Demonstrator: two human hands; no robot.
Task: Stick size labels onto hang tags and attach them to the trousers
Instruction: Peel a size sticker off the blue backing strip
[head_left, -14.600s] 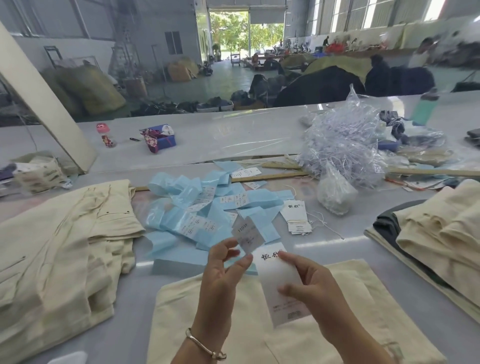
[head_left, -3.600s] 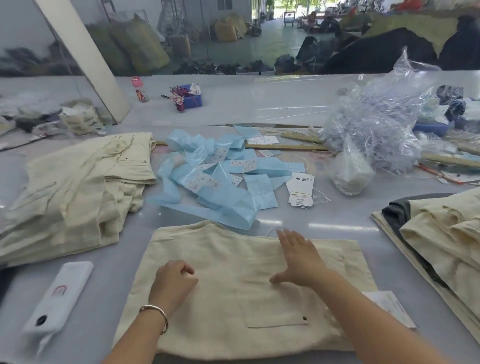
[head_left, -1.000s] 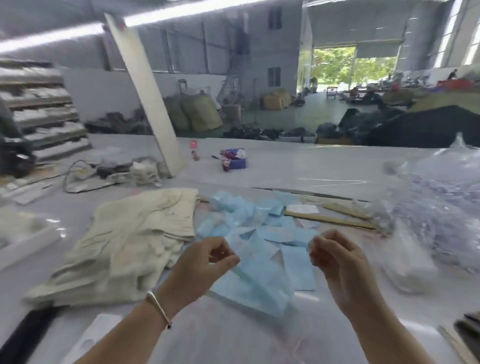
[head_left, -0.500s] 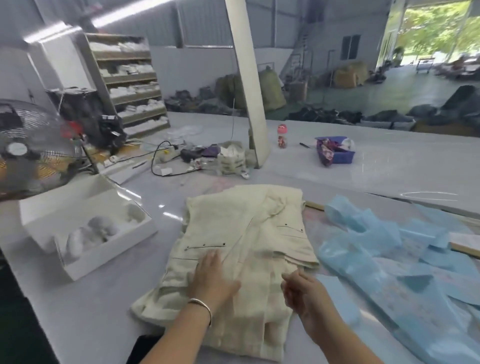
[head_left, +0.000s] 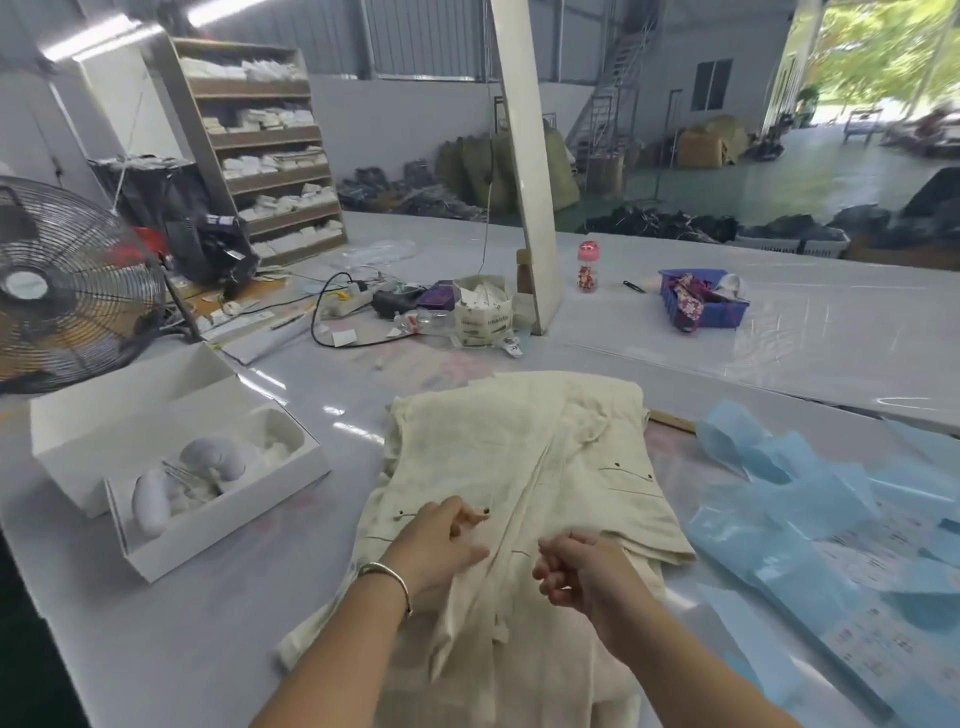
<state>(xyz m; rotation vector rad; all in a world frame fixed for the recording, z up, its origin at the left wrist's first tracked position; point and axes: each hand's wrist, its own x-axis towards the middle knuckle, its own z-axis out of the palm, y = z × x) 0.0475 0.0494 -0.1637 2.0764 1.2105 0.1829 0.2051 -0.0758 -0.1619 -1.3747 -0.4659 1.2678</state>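
A stack of folded cream trousers (head_left: 524, 447) lies on the grey table in front of me, back pockets with dark buttons facing up. My left hand (head_left: 436, 540), a bangle on its wrist, rests on the top pair next to a pocket button, fingers loosely bent. My right hand (head_left: 576, 571) is just to the right, its fingers curled into a fold of the top pair's cloth. Blue label backing strips and label sheets (head_left: 789, 519) lie to the right of the stack. Neither hand holds a hang tag.
An open white box (head_left: 218, 525) with white bundles sits to the left, a floor fan (head_left: 67, 291) behind it. A slanted white post (head_left: 524, 156), a paper bag of tags (head_left: 483, 312), cables, a pink bottle (head_left: 587, 267) and a blue basket (head_left: 701, 301) stand further back.
My view has swung left to the cream stack. Both hands came down from mid-air onto it; the right hand has since moved onto the cloth and curled into a fold.
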